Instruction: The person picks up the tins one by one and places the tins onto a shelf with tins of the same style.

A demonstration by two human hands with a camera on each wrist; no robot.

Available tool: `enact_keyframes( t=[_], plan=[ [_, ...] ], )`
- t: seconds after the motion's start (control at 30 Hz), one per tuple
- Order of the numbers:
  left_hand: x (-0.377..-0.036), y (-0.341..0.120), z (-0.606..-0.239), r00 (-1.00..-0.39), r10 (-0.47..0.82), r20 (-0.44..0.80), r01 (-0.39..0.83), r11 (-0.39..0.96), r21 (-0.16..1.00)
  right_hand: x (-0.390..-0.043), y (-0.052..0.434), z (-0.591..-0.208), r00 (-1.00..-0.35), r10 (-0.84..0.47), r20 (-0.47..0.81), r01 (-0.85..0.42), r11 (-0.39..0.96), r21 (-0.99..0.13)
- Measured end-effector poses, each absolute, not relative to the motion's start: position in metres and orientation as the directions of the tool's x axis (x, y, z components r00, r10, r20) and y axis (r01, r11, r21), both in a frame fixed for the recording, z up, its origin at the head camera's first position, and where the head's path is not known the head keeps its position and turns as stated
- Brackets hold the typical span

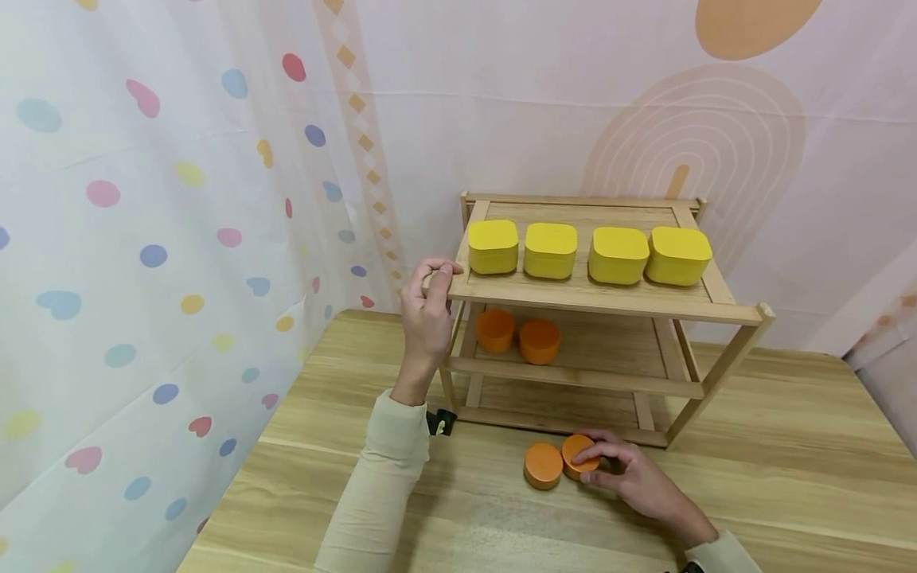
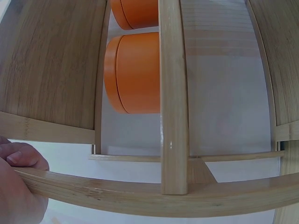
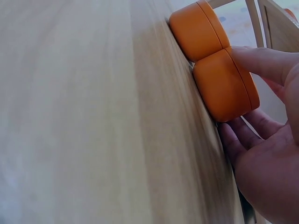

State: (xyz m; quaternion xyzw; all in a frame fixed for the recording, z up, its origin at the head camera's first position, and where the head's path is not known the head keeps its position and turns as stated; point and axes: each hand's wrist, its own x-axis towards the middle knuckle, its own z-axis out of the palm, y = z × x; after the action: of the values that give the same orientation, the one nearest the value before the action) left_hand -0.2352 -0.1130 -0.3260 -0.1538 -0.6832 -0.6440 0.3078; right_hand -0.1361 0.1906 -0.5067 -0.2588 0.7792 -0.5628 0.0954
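My left hand (image 1: 427,314) grips the front left corner of a wooden shelf rack (image 1: 573,301); in the left wrist view its fingers (image 2: 23,156) curl over the rack's rail. On the tabletop before the rack, my right hand (image 1: 630,476) holds a round orange lidded tin (image 1: 579,451), one finger on its lid and others at its side. A second orange tin (image 1: 543,466) stands to its left, touching it in the right wrist view. Two more orange tins, one (image 1: 495,331) left of the other (image 1: 540,342), sit on the middle shelf.
Several yellow square-cornered boxes (image 1: 619,256) stand in a row on the top shelf. The wooden table (image 1: 329,414) extends around the rack. Patterned curtains (image 1: 236,183) hang behind and to the left. The rack's right front post (image 1: 723,374) slants beyond my right hand.
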Motion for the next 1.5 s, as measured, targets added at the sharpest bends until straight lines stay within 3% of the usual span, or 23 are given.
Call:
enact_keyframes(
  t=[1.5],
  plan=[
    [-0.2334, -0.1122, -0.3243, -0.766, -0.188, 0.615, 0.603, 0.122, 0.788, -0.1352, 0.1899, -0.5022, -0.847, -0.506, 0.166, -0.304, 0.204, -0.931]
  ],
)
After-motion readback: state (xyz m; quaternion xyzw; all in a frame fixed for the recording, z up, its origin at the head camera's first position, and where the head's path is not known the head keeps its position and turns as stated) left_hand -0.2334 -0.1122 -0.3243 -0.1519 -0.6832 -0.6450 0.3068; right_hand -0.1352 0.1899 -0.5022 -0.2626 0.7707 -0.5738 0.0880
